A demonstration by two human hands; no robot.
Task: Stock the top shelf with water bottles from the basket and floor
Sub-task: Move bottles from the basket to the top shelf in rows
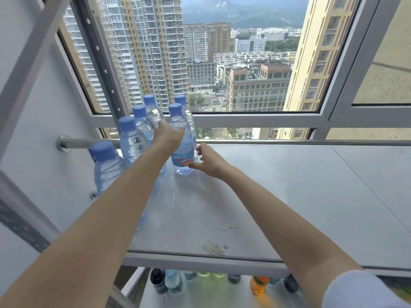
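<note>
Several clear water bottles with blue caps stand at the left end of the grey top shelf point(289, 196). The front bottle of the right-hand row point(181, 141) carries a blue and orange label. My left hand point(168, 135) grips this bottle round its upper body, just under the shoulder. My right hand point(205, 160) is beside the bottle's lower right, fingers loosely curved, thumb touching near the label. Another bottle point(184, 105) stands directly behind it. A row of bottles point(131, 138) runs along the shelf's left side, partly hidden by my left forearm.
A metal rail point(289, 142) runs along the shelf's back edge in front of a large window. A grey side panel point(40, 130) closes the left end. Below the shelf's front lip, a lower shelf holds assorted drink bottles, one orange point(259, 285).
</note>
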